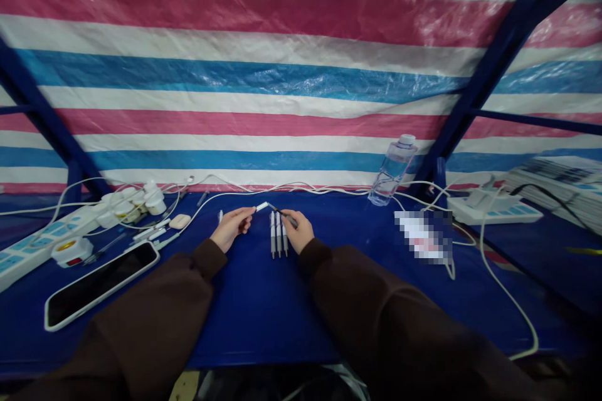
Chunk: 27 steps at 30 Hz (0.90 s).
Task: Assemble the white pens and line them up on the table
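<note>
White plastic is poking out from the tips of the left hand [231,227], where thumb and finger are pinching tightly on one end of a small white tube [262,207]. The right hand [298,232] is curling its fingers snugly around a dark pen part [292,222], and its thin end is pointing toward the tube. The two ends are coming very near each other over the blue table [263,307], but they are looking too small for me to tell if they are touching.

Just below, three white and grey pens [279,235] are lying side by side, close to the right fingers. I am thinking trouble could be waiting there: a low or inward swing of that hand could be bumping the row and making the pens roll. The tube could be slipping too, because only the finger ends are gripping it. A crooked push could be bending the thin end.

Farther out, white cords [329,191] are running along the back, and a snagging brown sleeve [160,307] could be tugging one. A phone [103,285] is lying on the left, and a clear bottle [392,169] is standing at the back right.
</note>
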### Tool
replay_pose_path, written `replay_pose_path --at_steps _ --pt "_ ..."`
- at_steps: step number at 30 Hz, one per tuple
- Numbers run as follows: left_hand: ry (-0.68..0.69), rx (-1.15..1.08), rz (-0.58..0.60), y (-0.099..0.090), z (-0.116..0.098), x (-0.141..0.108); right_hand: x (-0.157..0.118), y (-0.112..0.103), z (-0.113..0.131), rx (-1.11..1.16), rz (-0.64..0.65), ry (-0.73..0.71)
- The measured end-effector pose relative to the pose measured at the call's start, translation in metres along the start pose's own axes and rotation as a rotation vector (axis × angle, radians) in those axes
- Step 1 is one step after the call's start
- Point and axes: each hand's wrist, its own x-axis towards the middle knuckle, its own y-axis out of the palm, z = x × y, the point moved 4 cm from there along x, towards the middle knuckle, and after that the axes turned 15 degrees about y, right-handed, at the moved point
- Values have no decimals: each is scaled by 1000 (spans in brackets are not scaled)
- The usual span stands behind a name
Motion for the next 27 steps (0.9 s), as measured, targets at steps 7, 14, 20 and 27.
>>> replay_pose_path --at_steps 7,14,20,27 --pt "6 -2 -1 0 -2 -1 -2 -3 3 -60 -21 -39" --pt "-13 20 -15 -2 1 1 -3 -4 7 -125 -53 -143" --pt "-44 -13 -45 -3 0 1 -8 -2 13 -27 25 -194" --pt "-67 -7 -53 -4 2 1 -12 -4 17 -39 27 -101"
